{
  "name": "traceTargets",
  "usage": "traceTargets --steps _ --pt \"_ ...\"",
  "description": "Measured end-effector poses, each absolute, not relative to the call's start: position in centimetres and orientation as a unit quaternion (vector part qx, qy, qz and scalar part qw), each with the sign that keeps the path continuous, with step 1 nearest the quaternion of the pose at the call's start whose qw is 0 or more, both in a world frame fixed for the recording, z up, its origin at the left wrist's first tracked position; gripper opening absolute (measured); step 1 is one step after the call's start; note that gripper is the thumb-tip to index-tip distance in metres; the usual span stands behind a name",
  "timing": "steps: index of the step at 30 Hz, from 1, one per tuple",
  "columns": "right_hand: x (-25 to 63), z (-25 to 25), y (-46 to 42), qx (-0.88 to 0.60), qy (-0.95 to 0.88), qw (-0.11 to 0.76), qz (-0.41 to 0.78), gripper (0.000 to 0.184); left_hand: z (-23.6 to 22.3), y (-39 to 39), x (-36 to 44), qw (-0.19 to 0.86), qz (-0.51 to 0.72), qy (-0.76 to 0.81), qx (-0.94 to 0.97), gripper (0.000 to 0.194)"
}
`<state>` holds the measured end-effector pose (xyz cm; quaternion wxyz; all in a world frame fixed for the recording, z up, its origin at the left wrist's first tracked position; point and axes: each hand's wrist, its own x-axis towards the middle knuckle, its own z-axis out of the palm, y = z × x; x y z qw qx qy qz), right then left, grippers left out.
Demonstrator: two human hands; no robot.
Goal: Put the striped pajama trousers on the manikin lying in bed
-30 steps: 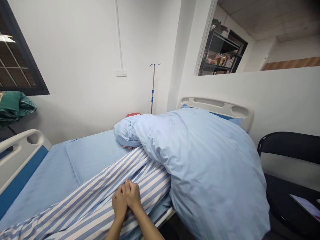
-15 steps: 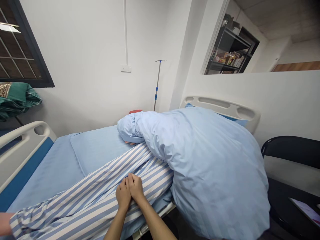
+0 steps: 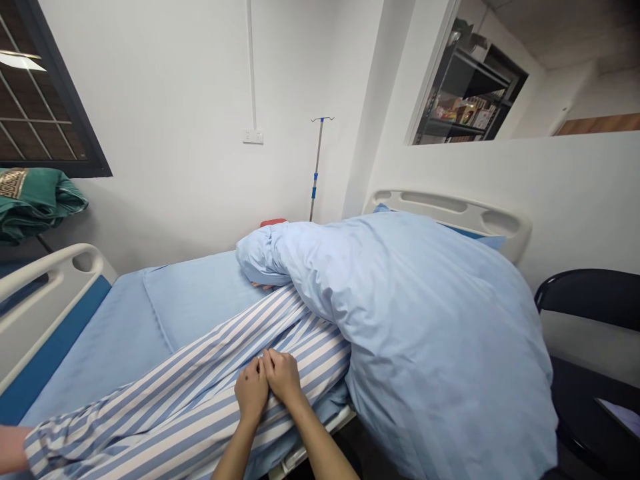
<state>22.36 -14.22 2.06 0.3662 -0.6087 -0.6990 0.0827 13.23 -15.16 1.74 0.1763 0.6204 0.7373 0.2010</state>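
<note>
The left hand point(image 3: 251, 389) and right hand point(image 3: 283, 379) rest side by side, knuckles up and touching, on the near leg of the striped trousers point(image 3: 200, 400). The person wearing them lies on the bed point(image 3: 195, 290), upper body hidden under the bunched blue quilt point(image 3: 415, 320); the leg rests along the near edge of the mattress. All the visible fingers are bent inward; whether they pinch cloth or merely press, I cannot tell.

For this contact, I would keep both wrists steady, share the pressure evenly between the 2 hands, and favour the broad top of the thigh over its outer side, so the limb doesn't roll toward the bed frame point(image 3: 295, 460).

Compared with 1.0 s ago, the hands look more rounded and a little less overlapped. The camera has turned slightly too: the bare ankle point(image 3: 14, 449) now shows clearly at the left edge. The quilt keeps its place.
</note>
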Motion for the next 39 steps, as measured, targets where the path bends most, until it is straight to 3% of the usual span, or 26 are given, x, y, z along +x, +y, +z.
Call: traceTargets --steps 8,14,20,24,31,39 --pt "22.3 1.5 -14.4 -0.629 -0.686 0.359 0.075 0.04 1.3 -15.3 13.4 0.173 0.21 0.739 0.616 0.034" --pt "22.7 1.8 -14.3 -0.601 -0.65 0.443 0.143 0.042 2.4 -14.6 13.2 0.213 0.223 0.719 0.623 0.035" --pt "23.5 1.8 -13.3 -0.527 -0.583 0.557 0.269 0.042 5.6 -13.0 15.0 0.272 0.373 0.637 0.617 0.035" --pt "23.8 1.8 -13.0 -0.505 -0.554 0.584 0.311 0.04 5.7 -12.7 16.4 0.289 0.458 0.628 0.559 0.036" --pt "23.8 1.2 -13.5 -0.521 -0.538 0.587 0.308 0.035 0.5 -14.0 17.5 0.18 0.358 0.712 0.576 0.02" --pt "23.6 0.8 -13.5 -0.56 -0.555 0.562 0.251 0.034 -0.4 -13.9 17.2 0.136 0.288 0.71 0.628 0.025"
